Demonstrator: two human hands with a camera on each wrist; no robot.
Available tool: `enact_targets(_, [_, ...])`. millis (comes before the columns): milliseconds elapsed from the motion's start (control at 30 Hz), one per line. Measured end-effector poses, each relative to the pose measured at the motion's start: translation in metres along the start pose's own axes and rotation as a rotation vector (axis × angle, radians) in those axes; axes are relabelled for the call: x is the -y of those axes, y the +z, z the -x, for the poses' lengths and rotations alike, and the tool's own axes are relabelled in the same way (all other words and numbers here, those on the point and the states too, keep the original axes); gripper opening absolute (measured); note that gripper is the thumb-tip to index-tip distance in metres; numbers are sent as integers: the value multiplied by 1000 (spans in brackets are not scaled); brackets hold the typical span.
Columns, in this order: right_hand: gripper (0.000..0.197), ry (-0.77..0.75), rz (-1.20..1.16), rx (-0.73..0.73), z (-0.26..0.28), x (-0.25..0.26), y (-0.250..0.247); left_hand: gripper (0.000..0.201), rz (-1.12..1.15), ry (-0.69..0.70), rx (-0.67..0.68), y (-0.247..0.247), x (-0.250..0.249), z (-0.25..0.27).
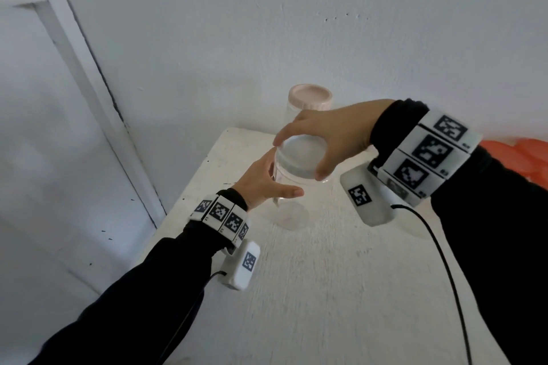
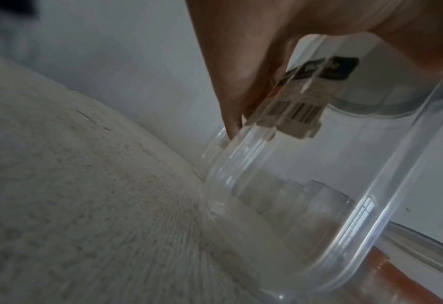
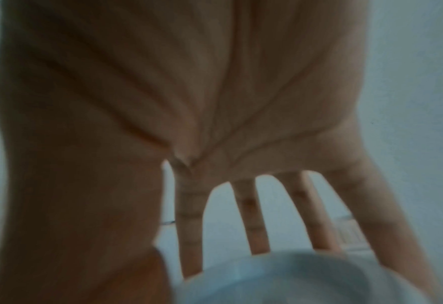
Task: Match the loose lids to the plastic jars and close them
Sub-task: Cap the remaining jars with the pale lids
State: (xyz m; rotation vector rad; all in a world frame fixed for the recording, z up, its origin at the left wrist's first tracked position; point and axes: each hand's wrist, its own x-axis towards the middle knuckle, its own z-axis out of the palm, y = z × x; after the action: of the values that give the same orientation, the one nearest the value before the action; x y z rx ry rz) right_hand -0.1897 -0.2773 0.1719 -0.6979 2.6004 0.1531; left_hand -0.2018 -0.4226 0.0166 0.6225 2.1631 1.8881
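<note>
A clear plastic jar stands upright on the white table. My left hand holds its body, thumb across the front and fingers along the far side by the barcode label. A pale translucent lid sits on the jar's mouth. My right hand comes down from above, its spread fingers and thumb gripping the lid's rim. Whether the lid sits fully down cannot be told. Behind stands a second clear jar with a pink lid on it.
The table's left edge drops off beside a white door. A white wall rises just behind the jars. Orange plastic items lie at the right edge, also seen as an orange shape past the jar. Wrist cables trail over the near tabletop.
</note>
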Motion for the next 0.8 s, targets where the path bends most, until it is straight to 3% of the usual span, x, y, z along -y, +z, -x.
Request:
enact_targets(133, [67,71,6,-122,-6,2,7,96,2,-5,-10,3,-1,3])
enact_targets(233, [76,121,97,-201,-9,0,14,88,3,-8,-28,4,0,4])
enact_targets(367, [85,-19,-36,-68,-4,-10,9,83,21,-27,-19,4,-4,4])
enact_targets(467, [79,-98,-56,-41,-3,-12,8,84,36,-34,-1,5,-7,4])
enact_targets(667, [74,23,62,-306,-10,-7,25,92,14,-14,-54,9,-3,5])
enact_targets(800, [80,-88,9,-165,-4,-18,19,94,-1,-27,-42,8,-4,4])
